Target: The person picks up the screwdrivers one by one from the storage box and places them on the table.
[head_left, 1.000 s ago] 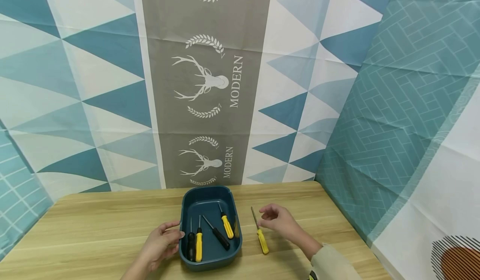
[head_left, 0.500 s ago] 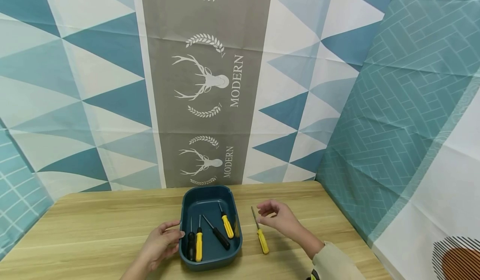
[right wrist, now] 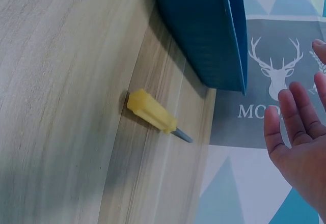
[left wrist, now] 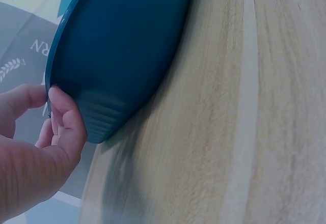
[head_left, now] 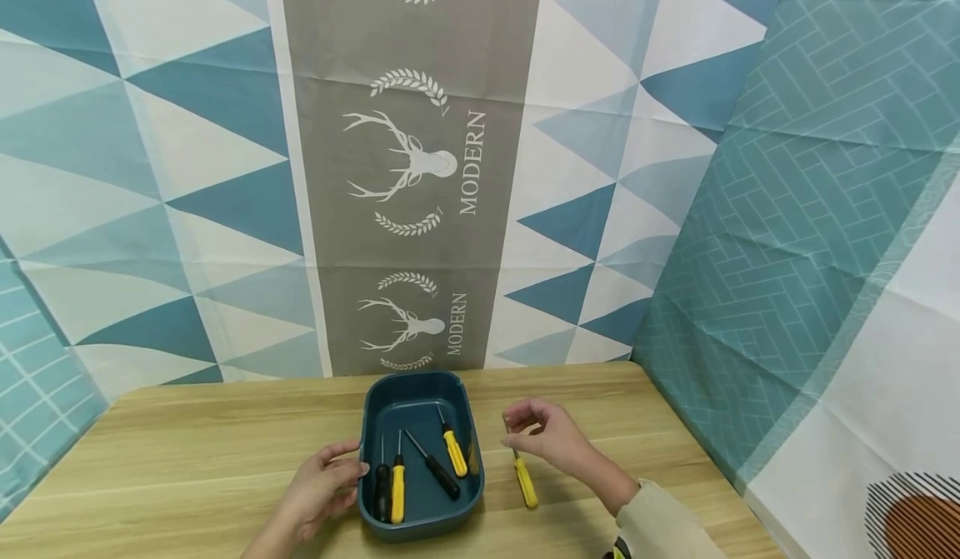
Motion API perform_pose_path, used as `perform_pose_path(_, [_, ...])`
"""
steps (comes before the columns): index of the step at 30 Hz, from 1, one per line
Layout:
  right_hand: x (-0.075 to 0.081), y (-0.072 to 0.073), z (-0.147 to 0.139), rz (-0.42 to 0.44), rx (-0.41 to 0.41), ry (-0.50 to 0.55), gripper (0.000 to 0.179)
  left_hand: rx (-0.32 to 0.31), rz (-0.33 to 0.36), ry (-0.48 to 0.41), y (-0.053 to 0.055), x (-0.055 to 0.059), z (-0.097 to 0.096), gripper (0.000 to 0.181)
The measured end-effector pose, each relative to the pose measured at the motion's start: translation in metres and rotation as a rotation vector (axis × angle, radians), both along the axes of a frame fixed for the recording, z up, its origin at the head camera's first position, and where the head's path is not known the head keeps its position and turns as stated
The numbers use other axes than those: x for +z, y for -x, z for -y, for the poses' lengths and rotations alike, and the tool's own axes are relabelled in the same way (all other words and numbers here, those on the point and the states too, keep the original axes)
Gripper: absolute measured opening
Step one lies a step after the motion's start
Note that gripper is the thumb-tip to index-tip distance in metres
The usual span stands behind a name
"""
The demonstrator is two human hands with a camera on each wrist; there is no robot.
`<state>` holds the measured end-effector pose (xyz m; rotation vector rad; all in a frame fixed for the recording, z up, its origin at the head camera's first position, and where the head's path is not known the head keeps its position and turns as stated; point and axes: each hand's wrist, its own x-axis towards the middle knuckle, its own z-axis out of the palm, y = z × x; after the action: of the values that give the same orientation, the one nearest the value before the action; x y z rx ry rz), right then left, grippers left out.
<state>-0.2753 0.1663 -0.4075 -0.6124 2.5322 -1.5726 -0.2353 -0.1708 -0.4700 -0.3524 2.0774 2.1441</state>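
A dark blue plastic bin [head_left: 422,531] stands on the wooden table, holding several screwdrivers. My left hand [head_left: 322,489] pinches its left rim between thumb and fingers, as the left wrist view shows on the bin wall [left wrist: 122,46]. To the bin's right lies a yellow-handled screwdriver [head_left: 527,482], its shaft toward the wall; the handle [right wrist: 152,113] also shows in the right wrist view. Over that shaft hovers my right hand [head_left: 553,441], fingers relaxed and holding nothing. The hand hides part of the shaft in the head view.
Inside the bin lie a black screwdriver [head_left: 382,492] and a yellow one [head_left: 398,492] along the left side, another black one [head_left: 441,476] slanted in the middle, and a yellow one [head_left: 454,452] at right. A patterned cloth [head_left: 405,242] hangs behind the table [head_left: 210,451].
My right hand has shifted slightly left, now covering more of the loose screwdriver's shaft. The left hand, the bin and the screwdrivers have stayed put.
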Motion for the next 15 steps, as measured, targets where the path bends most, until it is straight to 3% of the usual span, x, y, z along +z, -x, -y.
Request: perform_pose_path(15, [-0.003, 0.002, 0.012, -0.019, 0.051, -0.011, 0.032, 0.006, 0.003, -0.011, 0.001, -0.001, -0.001, 0.055])
